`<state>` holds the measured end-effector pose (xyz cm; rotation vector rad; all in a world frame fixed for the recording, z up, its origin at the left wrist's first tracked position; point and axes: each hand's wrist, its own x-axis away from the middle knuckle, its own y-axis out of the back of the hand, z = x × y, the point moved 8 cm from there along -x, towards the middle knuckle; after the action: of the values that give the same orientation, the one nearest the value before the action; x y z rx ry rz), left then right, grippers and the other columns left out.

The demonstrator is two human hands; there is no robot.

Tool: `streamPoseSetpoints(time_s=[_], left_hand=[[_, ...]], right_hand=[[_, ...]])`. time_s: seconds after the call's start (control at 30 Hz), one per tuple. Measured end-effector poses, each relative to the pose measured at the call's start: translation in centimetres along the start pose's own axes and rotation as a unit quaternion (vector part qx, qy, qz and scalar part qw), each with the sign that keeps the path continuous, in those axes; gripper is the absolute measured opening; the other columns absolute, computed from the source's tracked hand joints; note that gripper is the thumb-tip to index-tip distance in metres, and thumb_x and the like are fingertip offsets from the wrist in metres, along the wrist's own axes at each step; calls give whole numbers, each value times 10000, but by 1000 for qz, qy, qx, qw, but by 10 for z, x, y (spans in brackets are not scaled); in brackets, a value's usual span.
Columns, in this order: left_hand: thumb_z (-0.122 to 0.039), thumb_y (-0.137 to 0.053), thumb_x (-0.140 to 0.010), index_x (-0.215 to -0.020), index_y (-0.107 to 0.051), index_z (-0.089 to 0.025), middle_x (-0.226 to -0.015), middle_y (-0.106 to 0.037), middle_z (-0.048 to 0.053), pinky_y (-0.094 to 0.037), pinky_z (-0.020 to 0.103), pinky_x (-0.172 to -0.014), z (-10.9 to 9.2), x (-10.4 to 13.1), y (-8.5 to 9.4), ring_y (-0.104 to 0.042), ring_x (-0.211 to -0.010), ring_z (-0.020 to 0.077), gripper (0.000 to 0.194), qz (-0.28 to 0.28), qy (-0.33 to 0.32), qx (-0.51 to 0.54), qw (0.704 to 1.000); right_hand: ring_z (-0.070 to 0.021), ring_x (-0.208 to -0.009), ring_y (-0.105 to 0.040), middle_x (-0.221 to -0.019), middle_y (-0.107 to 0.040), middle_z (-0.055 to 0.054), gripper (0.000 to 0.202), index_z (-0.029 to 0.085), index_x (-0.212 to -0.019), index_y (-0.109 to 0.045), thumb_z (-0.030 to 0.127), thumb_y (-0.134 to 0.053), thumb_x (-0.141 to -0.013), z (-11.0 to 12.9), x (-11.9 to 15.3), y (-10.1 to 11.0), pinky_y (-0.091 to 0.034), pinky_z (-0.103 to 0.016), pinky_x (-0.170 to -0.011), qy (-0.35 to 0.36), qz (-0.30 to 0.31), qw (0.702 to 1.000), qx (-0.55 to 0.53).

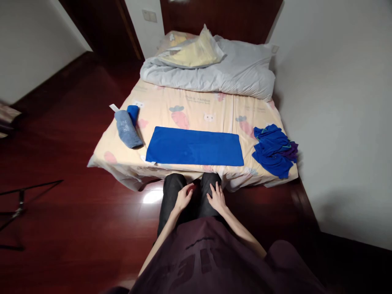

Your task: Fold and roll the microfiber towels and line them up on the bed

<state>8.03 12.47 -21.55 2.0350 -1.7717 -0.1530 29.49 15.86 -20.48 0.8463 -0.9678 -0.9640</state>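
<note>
My left hand (184,197) rests by my thigh, fingers loosely apart and holding nothing. On the other knee lies my right hand (217,198), its fingers spread and nothing in them. Beyond my knees a blue towel (196,146) is laid out flat as a long rectangle near the bed's front edge. To its left sit a grey-blue rolled towel (127,128) with white lettering and a smaller blue roll (133,114) tucked behind it. A crumpled heap of blue cloths (272,151) lies to the right, with a purple cloth (292,152) partly under it.
The bed (159,100) has a cream sheet printed with carrots. A folded grey quilt (241,67) and a pale yellow pillow (197,51) lie at its head. A white wall (333,102) borders the right side. Black tripod legs (21,202) stand on the red floor at left.
</note>
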Motion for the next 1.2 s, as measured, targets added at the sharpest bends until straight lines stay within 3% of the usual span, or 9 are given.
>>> streamPoseSetpoints(time_s=[0.07,0.13,0.27,0.5,0.63,0.8,0.93,1.1,1.2], left_hand=[[-387,-605,-908,-1275,-706,-224,-1276,-734,132,-495,488,-1123,-10,-18,-16,-693,-1200,295,415,3,6,139,990],[-406,-666,-884,-1335,-654,-225,-1224,-752,133,-514,455,-1095,-15,-34,-27,-715,-1152,274,487,-11,23,240,970],[-416,-752,-844,-1454,-535,-214,-1140,-774,133,-514,445,-1083,-9,-61,-41,-741,-1080,252,678,-14,58,358,932],[-442,-852,-759,-1535,-397,-199,-1111,-776,144,-571,402,-947,13,-97,-83,-761,-972,236,932,-18,166,493,854],[-394,-831,-782,-1481,-429,-232,-1189,-755,139,-561,386,-962,12,-104,-98,-747,-1030,220,822,-47,197,555,807],[-397,-698,-903,-1300,-602,-254,-1425,-652,140,-569,367,-983,11,-110,-98,-679,-1239,236,433,-90,242,605,753],[-336,-569,-1009,-1141,-692,-232,-1519,-587,93,-611,294,-899,-1,-121,-101,-678,-1239,208,209,-96,267,652,703],[-218,-501,-1044,-1257,-662,-204,-1517,-592,85,-632,223,-813,-15,-130,-103,-714,-1158,156,267,-136,290,740,591],[-247,-477,-1071,-1317,-650,-199,-1516,-593,90,-632,227,-857,-22,-136,-103,-705,-1189,159,304,-148,290,765,555]], right_hand=[[-307,-1390,-573,-1531,-576,-134,413,209,-1393,-671,284,-523,-1015,5,-20,20,-474,-425,-1151,33,-7,999,-33],[-237,-1256,-670,-1351,-715,-93,377,215,-1284,-733,237,-447,-1040,15,-45,45,-504,-357,-1115,72,-22,995,-66],[-201,-1248,-671,-1297,-743,-68,390,213,-1276,-733,204,-412,-1055,51,-100,79,-486,-322,-1126,142,-40,986,-82],[-211,-1132,-721,-1238,-763,-69,348,239,-1301,-708,230,-453,-1065,98,-224,95,-538,-294,-987,143,-2,989,-32],[-213,-1182,-689,-1329,-715,-82,366,220,-1324,-677,165,-433,-1057,107,-311,121,-519,-319,-1017,120,-2,993,14],[-229,-1282,-615,-1414,-646,-145,387,147,-1391,-616,125,-426,-1054,115,-394,130,-471,-351,-1076,109,38,990,78],[-262,-1341,-551,-1368,-664,-173,316,114,-1314,-655,166,-477,-1057,117,-428,121,-422,-412,-1127,102,61,989,93],[-289,-1408,-481,-1443,-617,-176,270,151,-1250,-703,242,-577,-1029,117,-449,115,-361,-453,-1175,90,71,988,100],[-290,-1396,-499,-1365,-677,-146,197,190,-1120,-756,293,-640,-1000,116,-458,117,-372,-454,-1168,79,87,989,93]])
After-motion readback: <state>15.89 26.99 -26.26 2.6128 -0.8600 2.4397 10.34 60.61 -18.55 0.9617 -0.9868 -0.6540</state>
